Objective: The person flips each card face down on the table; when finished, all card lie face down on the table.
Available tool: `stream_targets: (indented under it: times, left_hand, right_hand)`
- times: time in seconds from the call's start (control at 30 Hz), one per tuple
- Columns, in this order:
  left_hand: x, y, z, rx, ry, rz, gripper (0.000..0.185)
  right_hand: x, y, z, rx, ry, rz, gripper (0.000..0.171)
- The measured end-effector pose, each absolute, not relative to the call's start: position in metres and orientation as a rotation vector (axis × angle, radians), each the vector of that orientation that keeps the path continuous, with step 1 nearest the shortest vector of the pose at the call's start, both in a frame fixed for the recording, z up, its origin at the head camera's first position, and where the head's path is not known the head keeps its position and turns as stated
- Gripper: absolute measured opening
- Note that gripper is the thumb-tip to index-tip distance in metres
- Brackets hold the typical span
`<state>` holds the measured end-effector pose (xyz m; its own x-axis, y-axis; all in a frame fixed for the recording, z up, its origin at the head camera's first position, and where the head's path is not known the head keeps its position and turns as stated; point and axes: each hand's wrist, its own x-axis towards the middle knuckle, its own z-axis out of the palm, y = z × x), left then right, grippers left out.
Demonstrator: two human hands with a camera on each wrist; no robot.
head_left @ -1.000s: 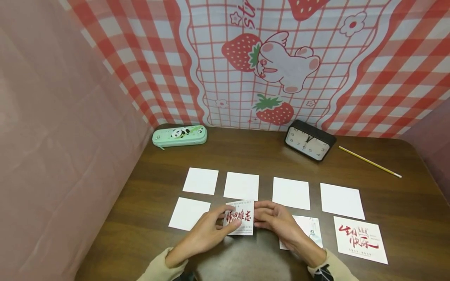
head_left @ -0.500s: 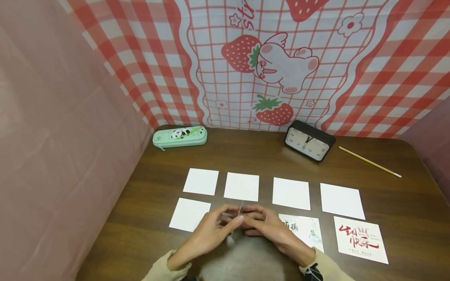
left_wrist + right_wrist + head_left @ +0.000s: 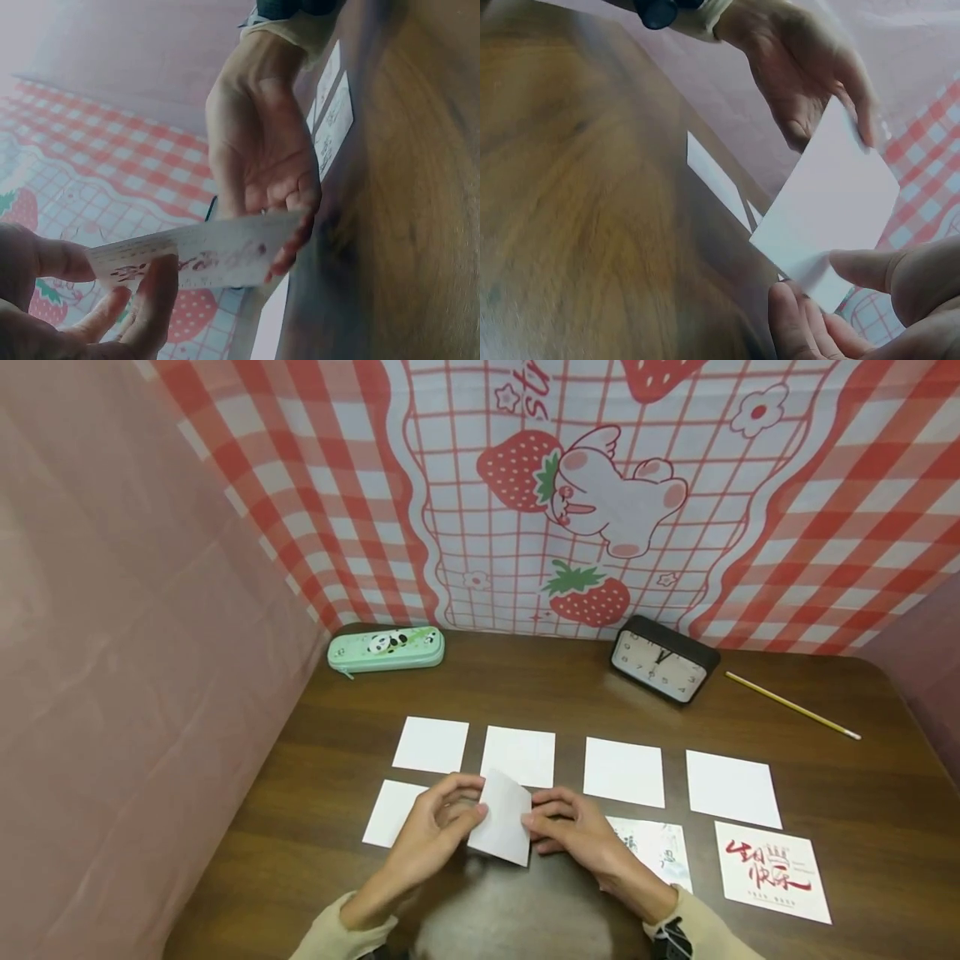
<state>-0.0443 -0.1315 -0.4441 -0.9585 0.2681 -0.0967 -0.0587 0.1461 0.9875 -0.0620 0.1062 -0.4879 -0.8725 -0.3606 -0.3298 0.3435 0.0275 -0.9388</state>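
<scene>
A dark wooden table point(image 3: 840, 793) stands inside a booth hung with a red-checked strawberry-and-rabbit cloth point(image 3: 585, 493).

Nearest, at six o'clock, the left hand point(image 3: 433, 837) and the right hand point(image 3: 573, 832) together hold one card point(image 3: 501, 817) lifted off the table and tilted, its blank white back up. The left thumb and fingers pinch its left edge; the right hand's fingertips point(image 3: 289, 255) pinch the opposite edge. The left wrist view shows red lettering on the card's underside.

Partly under the left hand, at about seven o'clock, lies a blank card point(image 3: 388, 810). At four o'clock, just beside the right hand, lies a face-up card with grey-green print point(image 3: 660, 852), and beyond it, towards three o'clock, a face-up card with red calligraphy point(image 3: 771, 870).

Farther out runs a row of four blank white cards point(image 3: 624, 770), each apart from the next.

At the back, an eleven o'clock green panda pencil case point(image 3: 386, 648) lies by the cloth; at one o'clock a black clock point(image 3: 663, 668) leans back, and a yellow pencil point(image 3: 792, 706) lies at two o'clock.
</scene>
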Motion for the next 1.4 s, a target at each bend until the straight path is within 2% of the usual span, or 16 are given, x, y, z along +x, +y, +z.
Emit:
stream_targets:
  times: [0.37, 0.77, 1.4]
  left_hand:
    - [-0.052, -0.143, -0.453, 0.153, 2.208, 1.885, 0.052]
    - [-0.053, -0.145, -0.463, 0.200, 2.516, 1.636, 0.035]
    - [-0.059, -0.141, -0.475, 0.281, 2.681, 1.286, 0.045]
  right_hand:
    - [-0.068, 0.121, -0.486, 0.010, 1.862, -1.951, 0.041]
    - [-0.068, 0.125, -0.487, -0.047, 1.990, -1.844, 0.034]
    - [-0.070, 0.130, -0.487, -0.103, 2.060, -1.676, 0.025]
